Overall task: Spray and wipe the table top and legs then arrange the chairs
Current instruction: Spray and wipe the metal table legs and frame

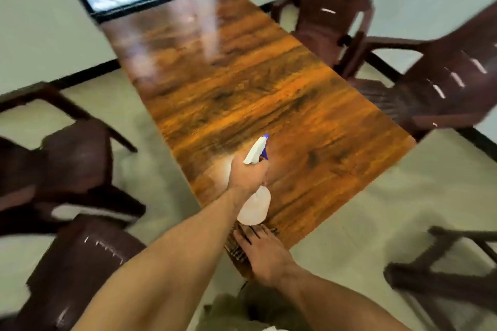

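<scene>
The left hand point(246, 174) is gripping a spray bottle point(254, 208) above the table point(269, 83). The right hand point(265, 255) is lying flat, fingers spread, on a dark cloth point(236, 246).

No legible text, label, brand, number or sign appears in the view. The spray bottle point(254, 205) carries no readable marking on its translucent body or white head. The table point(242, 83) shows wood grain only. The chairs point(443, 83) show plain slots, no lettering. Motion blur limits fine detail throughout.
</scene>
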Demonstrator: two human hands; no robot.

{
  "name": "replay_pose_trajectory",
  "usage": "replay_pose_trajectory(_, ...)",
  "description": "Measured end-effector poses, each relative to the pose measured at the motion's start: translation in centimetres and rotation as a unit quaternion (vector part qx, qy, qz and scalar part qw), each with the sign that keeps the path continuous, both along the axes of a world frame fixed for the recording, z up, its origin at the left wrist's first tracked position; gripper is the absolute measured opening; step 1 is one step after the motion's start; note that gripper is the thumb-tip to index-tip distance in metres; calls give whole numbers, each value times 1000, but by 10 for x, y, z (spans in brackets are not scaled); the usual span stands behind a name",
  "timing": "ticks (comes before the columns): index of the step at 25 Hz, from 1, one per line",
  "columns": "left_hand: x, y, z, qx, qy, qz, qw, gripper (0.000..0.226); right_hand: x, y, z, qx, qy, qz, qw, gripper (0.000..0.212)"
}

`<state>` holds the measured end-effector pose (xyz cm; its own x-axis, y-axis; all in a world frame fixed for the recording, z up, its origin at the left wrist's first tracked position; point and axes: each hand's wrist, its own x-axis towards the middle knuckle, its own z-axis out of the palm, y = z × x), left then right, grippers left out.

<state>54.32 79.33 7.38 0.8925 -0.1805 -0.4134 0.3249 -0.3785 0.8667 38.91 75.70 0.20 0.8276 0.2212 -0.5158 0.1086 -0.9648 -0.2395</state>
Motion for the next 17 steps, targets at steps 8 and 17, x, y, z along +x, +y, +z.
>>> replay_pose_trajectory(8,-134,95,-19,33,-26,228,973,18,-81,-11,-19,28,-86,8,996,66)
replay_pose_trajectory(17,-271,56,-117,107,40,360,926,15,-107,-59,-68,186,52,-371,909,54)
